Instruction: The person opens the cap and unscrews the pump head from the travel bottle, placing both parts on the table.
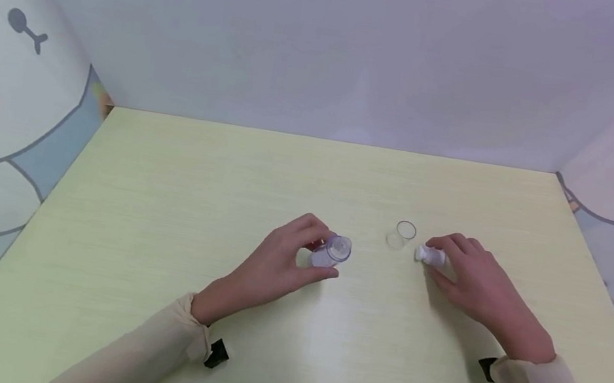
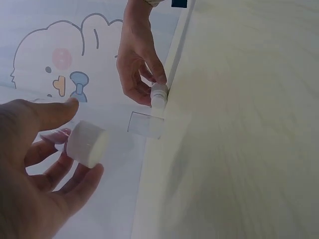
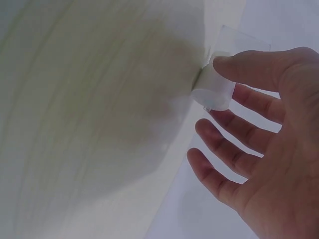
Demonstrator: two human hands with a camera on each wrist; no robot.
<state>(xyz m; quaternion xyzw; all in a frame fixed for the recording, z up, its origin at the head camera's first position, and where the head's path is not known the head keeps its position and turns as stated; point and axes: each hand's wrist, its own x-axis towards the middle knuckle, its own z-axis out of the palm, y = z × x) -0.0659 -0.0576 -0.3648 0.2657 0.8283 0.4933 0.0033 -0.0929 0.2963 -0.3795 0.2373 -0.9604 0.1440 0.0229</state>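
My left hand [image 1: 285,254] grips a small clear bottle [image 1: 339,249] with a white lower part, held above the table. In the left wrist view the bottle's white base [image 2: 87,144] points away from the palm, with the thumb above and the fingers curled below. Further right, my right hand [image 1: 472,279] pinches a small white nozzle-like piece [image 1: 431,256] between thumb and index finger, low at the table. In the right wrist view the white piece [image 3: 213,89] lies on its side, and the other fingers are loosely spread. A clear cylindrical cap [image 1: 406,230] stands between the hands, close to the right fingertips.
Both hands work over a pale wooden table [image 1: 197,168]. A plain whitish wall [image 1: 328,49] rises at its back edge, and panels with cartoon animals [image 1: 19,82] flank the sides. Dark straps [image 1: 217,354] hang at the sleeve cuffs.
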